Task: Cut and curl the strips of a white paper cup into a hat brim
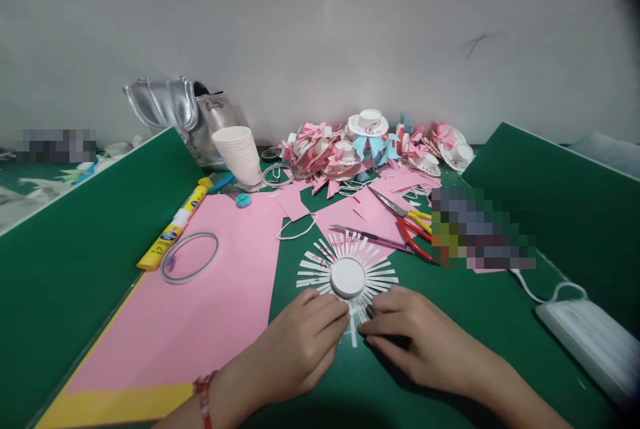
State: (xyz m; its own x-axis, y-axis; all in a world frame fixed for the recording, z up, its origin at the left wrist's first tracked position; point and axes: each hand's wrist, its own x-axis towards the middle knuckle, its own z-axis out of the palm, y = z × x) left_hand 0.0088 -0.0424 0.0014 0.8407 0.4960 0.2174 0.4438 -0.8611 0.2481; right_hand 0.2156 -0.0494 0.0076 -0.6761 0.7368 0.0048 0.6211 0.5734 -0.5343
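Observation:
A white paper cup (348, 277) lies bottom up on the green table, its side cut into narrow strips that fan out all around. My left hand (311, 332), with a red bead bracelet at the wrist, is closed at the near left strips, fingertips pinched by the cup's edge. At the near right strips my right hand (417, 332) has its fingers bent together on the strip ends. One strip points straight toward me between the hands. The fingers partly hide the near strips. Just beyond the cup are a craft knife (373, 238) and red-and-yellow-handled scissors (403, 215).
Pink paper (230, 309) covers the left side, with a glue tube (175, 225) and a tape ring (190, 258) on it. Stacked paper cups (239, 157) and a pile of paper hats (345, 149) stand behind. Green boards (555, 195) flank both sides; a face mask (590, 342) lies right.

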